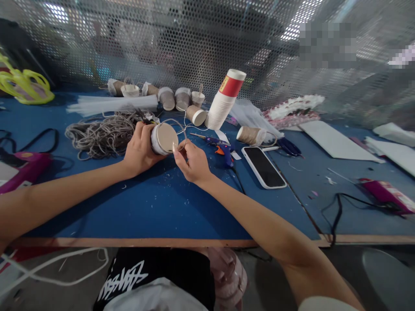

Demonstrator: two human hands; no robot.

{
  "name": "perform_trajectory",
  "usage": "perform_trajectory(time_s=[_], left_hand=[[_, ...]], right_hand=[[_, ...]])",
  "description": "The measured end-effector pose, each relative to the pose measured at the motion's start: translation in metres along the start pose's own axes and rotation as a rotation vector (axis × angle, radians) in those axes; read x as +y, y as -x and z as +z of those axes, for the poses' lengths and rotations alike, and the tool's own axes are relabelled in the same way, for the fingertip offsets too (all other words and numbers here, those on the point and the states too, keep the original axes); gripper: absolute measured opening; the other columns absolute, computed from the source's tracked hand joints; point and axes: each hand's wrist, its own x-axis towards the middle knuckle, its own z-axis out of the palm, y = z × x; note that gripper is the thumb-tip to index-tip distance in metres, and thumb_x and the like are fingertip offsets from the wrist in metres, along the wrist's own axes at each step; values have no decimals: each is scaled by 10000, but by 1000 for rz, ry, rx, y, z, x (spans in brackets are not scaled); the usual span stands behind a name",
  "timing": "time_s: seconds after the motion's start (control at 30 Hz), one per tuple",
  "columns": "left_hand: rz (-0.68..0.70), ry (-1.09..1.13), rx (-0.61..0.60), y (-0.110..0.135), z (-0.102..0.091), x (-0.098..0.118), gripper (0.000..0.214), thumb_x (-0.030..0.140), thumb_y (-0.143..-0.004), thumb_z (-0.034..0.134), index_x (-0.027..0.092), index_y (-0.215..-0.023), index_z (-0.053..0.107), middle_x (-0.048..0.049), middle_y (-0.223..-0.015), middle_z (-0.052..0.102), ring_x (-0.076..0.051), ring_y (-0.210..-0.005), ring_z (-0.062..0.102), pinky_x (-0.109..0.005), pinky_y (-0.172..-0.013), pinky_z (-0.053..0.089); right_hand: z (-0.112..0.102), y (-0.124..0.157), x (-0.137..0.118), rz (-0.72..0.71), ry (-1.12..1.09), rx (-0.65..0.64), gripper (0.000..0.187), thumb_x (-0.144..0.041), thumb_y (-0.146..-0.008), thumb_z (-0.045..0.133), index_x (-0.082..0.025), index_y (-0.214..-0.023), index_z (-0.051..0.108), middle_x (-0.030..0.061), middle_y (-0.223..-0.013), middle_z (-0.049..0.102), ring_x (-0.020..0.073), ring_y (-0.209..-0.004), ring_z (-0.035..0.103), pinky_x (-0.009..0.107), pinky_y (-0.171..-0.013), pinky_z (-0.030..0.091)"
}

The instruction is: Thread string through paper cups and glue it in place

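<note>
A paper cup [166, 139] is tipped so that its flat round end faces me, and its side looks wrapped in pale material. My left hand [140, 149] is closed around the cup's left side. At the cup's right rim, my right hand [193, 162] pinches a thin grey cord [185, 139], which loops up behind the cup. Just left of my left hand lies a tangled heap of grey cord [102, 133]. To the right of my right hand rests a blue glue gun [223, 149] with an orange trigger.
Behind stand several wrapped cups [167, 98] and a leaning stack of white paper cups [223, 101]. A phone [264, 167], a brown-wrapped cup [250, 135] and dark-handled scissors [289, 147] lie to the right. Perforated metal [194, 47] borders the back. Magenta tools [389, 194] with black cables lie at both sides.
</note>
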Motion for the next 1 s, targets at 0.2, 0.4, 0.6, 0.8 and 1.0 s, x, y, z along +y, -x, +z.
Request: perform_trajectory(time_s=[0.2,0.4,0.6,0.8,1.0], left_hand=[[48,-53,-19,1,-2,2,779,562,-619,802,186,-1200,444,-121,-1054,520,-362,-1086,555,-468,-876,526],[120,-133,30,0,-1,1,736,505,-658,783,163,-1202,425,-118,-1044,505,-327,-1035,559,-439,-831,526],[212,-175,100,-2,-2,0,711,534,-701,749,149,-1203,423,-118,-1015,490,-265,-952,521,-389,-774,520],[282,-152,202,-5,-4,1,736,570,-727,742,130,-1228,432,-131,-1023,498,-242,-947,492,-382,-789,502],[433,-136,355,-9,-8,3,735,498,-793,720,103,-1307,374,-152,-1089,462,-238,-1008,457,-403,-840,498]], right_hand=[[4,-1,6,62,-8,-15,320,-459,-932,373,-245,-694,348,-20,-594,488,126,-534,453,294,-583,336],[5,-2,9,21,15,-51,317,-371,-948,373,-231,-665,350,-22,-549,485,108,-519,480,270,-586,346],[3,-4,6,14,5,-80,292,-298,-938,394,-231,-658,349,-34,-520,492,97,-496,483,251,-570,360],[2,-5,5,50,-61,-108,316,-299,-942,411,-225,-636,381,-36,-483,525,96,-480,522,246,-579,395],[2,-3,1,32,-67,-42,417,-419,-957,437,-217,-593,428,-39,-477,517,91,-475,521,244,-542,376]])
